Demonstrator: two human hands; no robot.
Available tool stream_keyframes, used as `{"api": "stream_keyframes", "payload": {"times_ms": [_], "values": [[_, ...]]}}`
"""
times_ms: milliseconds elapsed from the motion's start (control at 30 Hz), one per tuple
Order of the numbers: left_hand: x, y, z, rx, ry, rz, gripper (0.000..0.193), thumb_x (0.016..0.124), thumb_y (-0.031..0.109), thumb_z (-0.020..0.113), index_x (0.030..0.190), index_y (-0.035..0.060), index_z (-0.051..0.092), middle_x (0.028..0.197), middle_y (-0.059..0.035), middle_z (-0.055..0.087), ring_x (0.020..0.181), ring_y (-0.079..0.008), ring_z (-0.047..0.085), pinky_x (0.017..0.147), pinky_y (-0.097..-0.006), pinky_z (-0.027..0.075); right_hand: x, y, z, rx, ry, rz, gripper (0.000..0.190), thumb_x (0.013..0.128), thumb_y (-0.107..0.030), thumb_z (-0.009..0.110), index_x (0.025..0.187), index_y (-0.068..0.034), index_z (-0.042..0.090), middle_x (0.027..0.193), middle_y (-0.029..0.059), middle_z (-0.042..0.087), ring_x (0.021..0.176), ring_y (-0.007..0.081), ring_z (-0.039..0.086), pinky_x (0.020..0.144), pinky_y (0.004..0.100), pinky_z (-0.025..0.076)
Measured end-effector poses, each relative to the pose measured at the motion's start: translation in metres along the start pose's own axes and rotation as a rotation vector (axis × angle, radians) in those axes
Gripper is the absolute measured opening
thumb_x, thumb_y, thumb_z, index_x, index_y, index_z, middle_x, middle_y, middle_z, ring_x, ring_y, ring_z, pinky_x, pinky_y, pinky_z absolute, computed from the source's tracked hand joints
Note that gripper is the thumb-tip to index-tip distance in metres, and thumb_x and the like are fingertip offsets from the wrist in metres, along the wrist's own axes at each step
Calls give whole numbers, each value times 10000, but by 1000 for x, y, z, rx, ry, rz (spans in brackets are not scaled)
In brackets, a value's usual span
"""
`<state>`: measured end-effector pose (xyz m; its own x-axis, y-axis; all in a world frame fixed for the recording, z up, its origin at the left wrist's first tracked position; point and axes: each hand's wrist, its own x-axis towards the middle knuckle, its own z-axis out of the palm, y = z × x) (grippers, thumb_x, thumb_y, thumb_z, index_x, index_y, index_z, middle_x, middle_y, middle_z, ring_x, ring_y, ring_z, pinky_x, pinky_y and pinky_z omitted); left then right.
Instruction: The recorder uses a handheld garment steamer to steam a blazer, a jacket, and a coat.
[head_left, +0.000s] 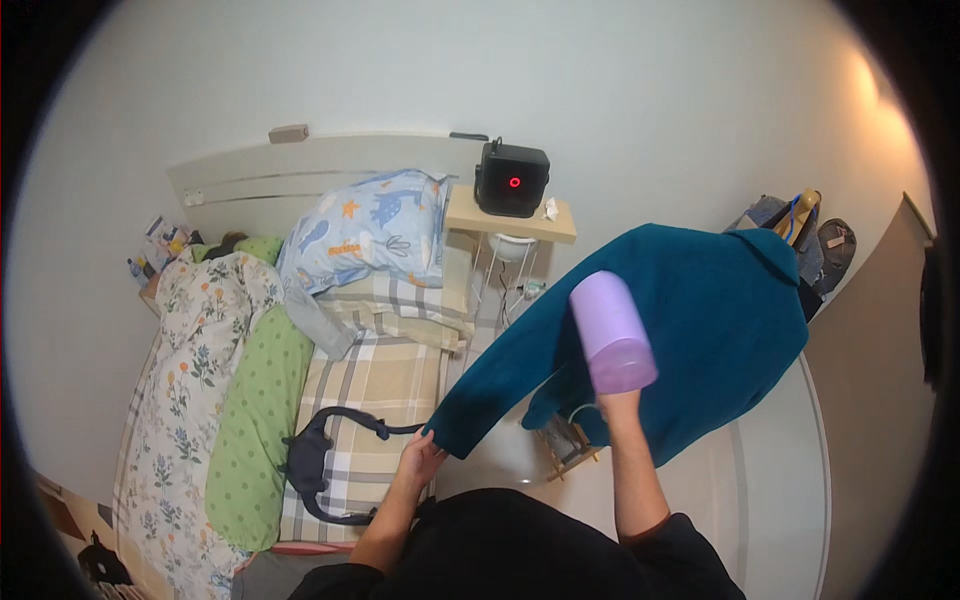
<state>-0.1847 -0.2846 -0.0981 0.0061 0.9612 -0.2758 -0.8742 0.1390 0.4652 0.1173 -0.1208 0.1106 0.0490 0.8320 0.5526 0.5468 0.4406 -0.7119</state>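
Observation:
A teal coat (694, 322) hangs before me at the right, by a wooden stand. My left hand (422, 456) grips the cuff of one sleeve (495, 382), which is drawn out towards the bed. In my right hand (619, 409) is a light purple cylindrical object (611, 330), held over the coat near the top of that sleeve. What kind of object it is cannot be told, and my right fingers are mostly hidden behind it. A dark strapped bag or carrier (307, 457) lies on the bed, just left of my left hand.
The bed with a plaid sheet (375, 382) is at the left, with pillows and a green dotted bolster (255, 442). A black box-shaped device (514, 180) stands on a small wooden shelf (510, 223). Backpacks (834, 247) hang behind the coat; a low wooden-framed item (574, 459) stands below.

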Motion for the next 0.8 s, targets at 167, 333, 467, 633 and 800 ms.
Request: {"api": "stream_keyframes", "payload": {"times_ms": [167,333,467,633,800], "values": [[-3,-2,-3,43,100,7,493,922,258,608,1363,120,438,1309,-63,540,1198,-249,492,1042,-475,334,9,17,-9,-63,8,-217,230,887,-209,628,1044,-44,602,821,65,626,628,133,581,570,278,474],[-1,2,2,23,39,-5,391,944,206,578,1314,124,483,1269,-56,568,1195,-241,499,1042,-485,335,-22,9,26,88,-212,112,312,855,-196,660,1111,-28,599,979,110,629,853,210,595,721,349,473],[-2,6,6,44,66,-14,415,941,212,587,1327,109,477,1286,-55,566,1206,-239,504,1046,-485,340,-67,-4,61,-56,-414,39,376,833,-229,673,1143,-23,620,1144,165,647,1099,306,604,917,390,476],[-5,7,7,63,-62,31,463,955,245,567,1363,63,446,1320,-55,557,1232,-223,504,1067,-461,341,-121,-25,91,151,-783,332,419,786,-184,739,1142,-29,583,895,125,651,737,239,633,629,373,509],[-7,8,4,41,-60,31,455,965,246,549,1365,62,440,1315,-58,559,1240,-218,499,1081,-453,334,-135,-38,100,217,-1014,628,473,727,-124,797,1120,-29,551,689,51,569,439,126,490,361,298,390]]}}
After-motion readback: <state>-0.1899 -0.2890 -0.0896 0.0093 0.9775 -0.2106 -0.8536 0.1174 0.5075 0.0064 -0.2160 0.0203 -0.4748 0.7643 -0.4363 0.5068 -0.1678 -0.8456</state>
